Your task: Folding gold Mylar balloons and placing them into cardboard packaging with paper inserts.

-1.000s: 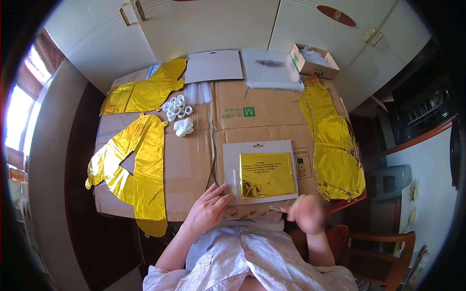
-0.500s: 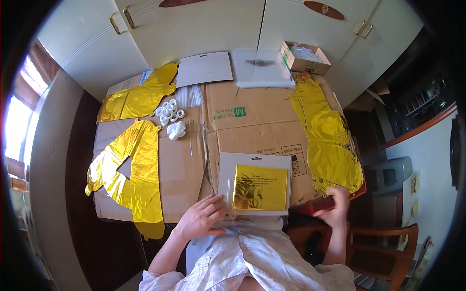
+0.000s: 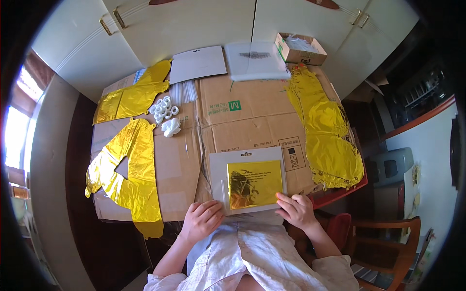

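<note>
A white card with a hang slot lies at the near edge of the cardboard-covered table. On it rests a folded yellow foil piece with dark print, and a clear plastic sleeve seems to wrap both. My left hand has its fingers curled over the sleeve's lower left corner. At the lower right edge, my right hand takes the sleeve between fingers and thumb; the exact grip is partly hidden.
Flat gold foil balloons lie at left and right. White rings, a white bundle, clear straws, white cards, clear bags and an open box sit further back. A wooden chair stands right.
My right hand has come leftward from beside the right-hand foil to the sleeve's lower right edge. My left hand stays on the left corner, its fingers more curled.
</note>
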Available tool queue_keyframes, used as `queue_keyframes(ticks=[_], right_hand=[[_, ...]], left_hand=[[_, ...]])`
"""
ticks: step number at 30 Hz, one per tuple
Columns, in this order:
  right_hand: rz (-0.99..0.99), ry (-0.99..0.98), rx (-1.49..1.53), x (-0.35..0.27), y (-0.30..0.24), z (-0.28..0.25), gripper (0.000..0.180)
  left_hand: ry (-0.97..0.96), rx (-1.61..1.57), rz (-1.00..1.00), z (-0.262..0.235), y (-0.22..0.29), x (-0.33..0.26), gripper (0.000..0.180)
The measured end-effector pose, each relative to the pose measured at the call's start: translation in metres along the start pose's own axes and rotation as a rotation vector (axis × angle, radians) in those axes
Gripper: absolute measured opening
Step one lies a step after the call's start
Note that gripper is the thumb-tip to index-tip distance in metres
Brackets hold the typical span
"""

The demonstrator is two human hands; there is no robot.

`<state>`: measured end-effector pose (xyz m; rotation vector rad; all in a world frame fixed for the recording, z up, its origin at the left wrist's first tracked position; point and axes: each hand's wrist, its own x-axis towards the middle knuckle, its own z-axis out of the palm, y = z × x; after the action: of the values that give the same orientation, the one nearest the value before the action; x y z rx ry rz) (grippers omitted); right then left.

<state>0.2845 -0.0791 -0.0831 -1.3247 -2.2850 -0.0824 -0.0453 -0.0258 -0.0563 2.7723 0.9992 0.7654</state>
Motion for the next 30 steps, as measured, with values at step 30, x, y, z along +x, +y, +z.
queue_keyframes(ticks=[30], right_hand=[[0.308, 0.303, 0.069, 0.005, -0.025, 0.031, 0.02]], left_hand=[[0.161, -0.003, -0.4, 0.03, 0.02, 0.004, 0.022]])
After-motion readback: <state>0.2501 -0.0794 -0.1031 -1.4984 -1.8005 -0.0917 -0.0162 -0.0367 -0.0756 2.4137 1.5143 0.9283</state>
